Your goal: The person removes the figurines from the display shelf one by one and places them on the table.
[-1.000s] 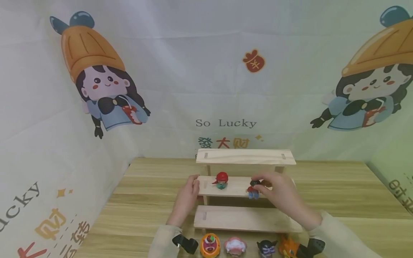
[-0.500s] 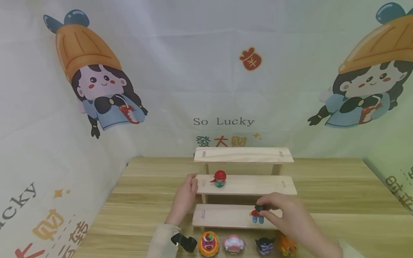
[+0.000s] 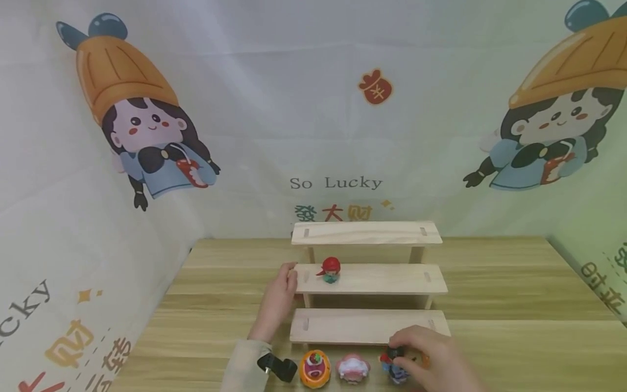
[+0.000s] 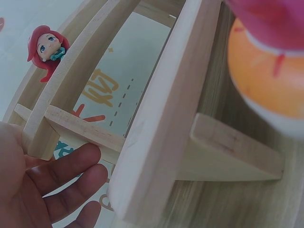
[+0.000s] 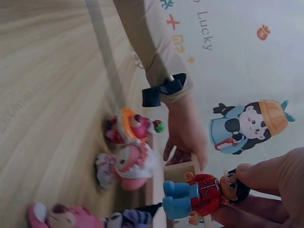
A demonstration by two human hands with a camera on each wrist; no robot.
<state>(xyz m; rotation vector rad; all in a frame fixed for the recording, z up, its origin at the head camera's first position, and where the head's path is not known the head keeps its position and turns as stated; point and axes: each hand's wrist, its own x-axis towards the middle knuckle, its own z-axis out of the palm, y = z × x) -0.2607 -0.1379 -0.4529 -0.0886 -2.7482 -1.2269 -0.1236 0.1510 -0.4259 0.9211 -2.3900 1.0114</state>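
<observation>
My right hand (image 3: 433, 356) pinches a small toy figure (image 5: 204, 194) by its black hair, in front of the lowest step of a wooden three-step display shelf (image 3: 369, 326). The figure wears a red jacket and light-blue trousers. In the right wrist view its legs hang free, pointing left. At the left end of the middle step, my left hand (image 3: 276, 296) holds the board, with fingers reaching underneath in the left wrist view. A red-haired figure with a teal body (image 3: 331, 270) stands on that step, near the left hand.
Before the shelf stand an orange round toy with a strawberry on top (image 3: 315, 368) and a pink-and-white toy (image 3: 353, 369). A purple-and-black toy (image 5: 127, 219) is mostly hidden by the right hand in the head view. A printed cloth (image 3: 254, 109) hangs behind the table.
My right hand has lifted the black-haired figure off the middle step's right side and brought it down and toward me, past the lowest step. My left hand has stayed at the shelf's left end.
</observation>
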